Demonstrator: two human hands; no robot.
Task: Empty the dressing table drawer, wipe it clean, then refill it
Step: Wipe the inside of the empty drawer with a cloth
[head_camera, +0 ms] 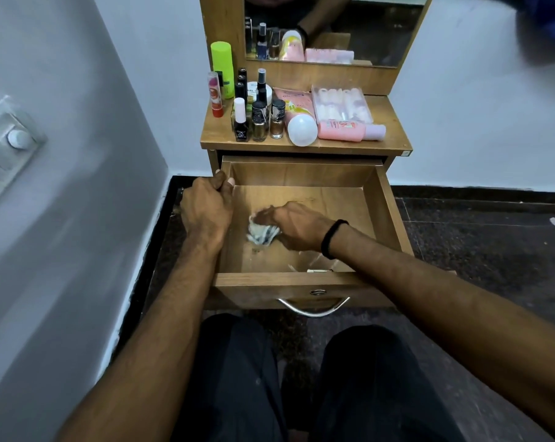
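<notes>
Fingers of the right hand bunch a cloth inside the drawer; the left hand grips its wall. Soft, light, probably best held crumpled.

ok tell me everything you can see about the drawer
The drawer is a brown wood-look box, open and drawn far out from under the table top. Its front carries a curved metal handle with a small round lock above it. Inside it is almost bare: only a few small pale bits lie by the front wall. The left hand grips the left wall near its back corner. The right hand holds a crumpled striped cloth against the floor.
</notes>
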